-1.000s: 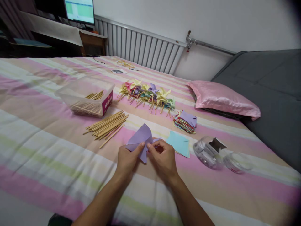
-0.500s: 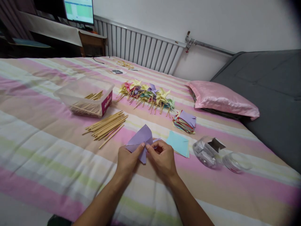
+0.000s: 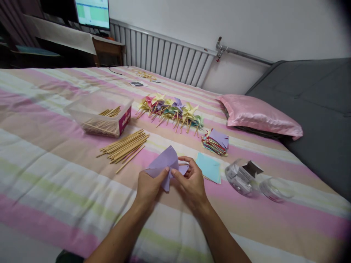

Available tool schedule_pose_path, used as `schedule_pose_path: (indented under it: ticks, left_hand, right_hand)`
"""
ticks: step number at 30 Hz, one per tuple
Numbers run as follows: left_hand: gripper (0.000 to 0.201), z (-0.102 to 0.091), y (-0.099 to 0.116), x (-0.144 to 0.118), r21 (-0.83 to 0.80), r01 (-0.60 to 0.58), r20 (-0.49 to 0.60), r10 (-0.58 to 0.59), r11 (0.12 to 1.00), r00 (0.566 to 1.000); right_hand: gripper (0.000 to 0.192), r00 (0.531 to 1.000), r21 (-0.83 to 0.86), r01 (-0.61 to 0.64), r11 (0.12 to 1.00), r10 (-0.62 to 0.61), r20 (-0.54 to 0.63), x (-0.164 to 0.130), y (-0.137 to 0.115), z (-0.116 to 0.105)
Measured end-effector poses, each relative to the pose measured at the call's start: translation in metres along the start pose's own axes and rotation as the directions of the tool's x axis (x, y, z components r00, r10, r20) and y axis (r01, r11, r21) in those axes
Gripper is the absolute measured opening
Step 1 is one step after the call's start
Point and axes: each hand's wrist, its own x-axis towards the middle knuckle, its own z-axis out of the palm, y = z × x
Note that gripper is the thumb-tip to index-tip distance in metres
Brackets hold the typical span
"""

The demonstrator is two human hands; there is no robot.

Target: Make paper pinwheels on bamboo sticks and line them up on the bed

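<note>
On the striped bed (image 3: 55, 160), behind and left of the purple paper (image 3: 164, 162), a clear plastic box (image 3: 100, 113) holds some wooden sticks (image 3: 109, 111). To the right of the paper, a clear jar (image 3: 241, 177) lies on its side; its content is hard to make out.

The left hand (image 3: 149, 186) and the right hand (image 3: 190, 184) meet low over the bed, palms turned inward. Each grip is pinched on the purple paper, which is partly folded and held between them. The right fingers (image 3: 189, 162) curl over one flap. The forearms are cut off at the bottom edge.
</note>
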Motion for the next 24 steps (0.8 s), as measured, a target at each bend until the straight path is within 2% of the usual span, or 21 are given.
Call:
schedule_pose_path:
  ticks: [4, 11, 13, 16, 20, 24]
  left_hand:
    - [0.024, 0.002, 0.003, -0.003, -0.033, 0.011, 0.035, -0.010, 0.999, 0.999]
    - [0.030, 0.002, 0.003, -0.004, -0.046, 0.064, 0.105, -0.059, 0.997, 0.993]
    - [0.031, -0.002, 0.008, -0.002, -0.041, 0.089, 0.181, -0.080, 0.995, 0.980]
    - [0.032, -0.012, 0.020, 0.002, -0.010, 0.126, 0.326, -0.116, 0.992, 0.938]
    - [0.035, -0.020, 0.031, 0.008, 0.056, 0.143, 0.380, -0.153, 0.988, 0.912]
    - [0.037, -0.019, 0.030, 0.007, 0.131, 0.205, 0.412, -0.242, 0.970, 0.878]
  right_hand:
    - [0.049, 0.993, 0.225, -0.119, 0.967, 0.114, 0.034, 0.002, 0.001, 0.000]
    - [0.048, 0.990, 0.274, -0.138, 0.952, 0.134, 0.032, 0.001, 0.001, -0.001]
    - [0.049, 0.989, 0.282, -0.149, 0.948, 0.145, 0.038, 0.003, 0.001, -0.005]
    - [0.051, 0.981, 0.300, -0.193, 0.934, 0.184, 0.058, 0.008, 0.001, -0.015]
    - [0.055, 0.951, 0.301, -0.296, 0.907, 0.252, 0.177, 0.012, -0.002, -0.028]
    - [0.058, 0.914, 0.233, -0.349, 0.908, 0.274, 0.300, 0.009, -0.004, -0.029]
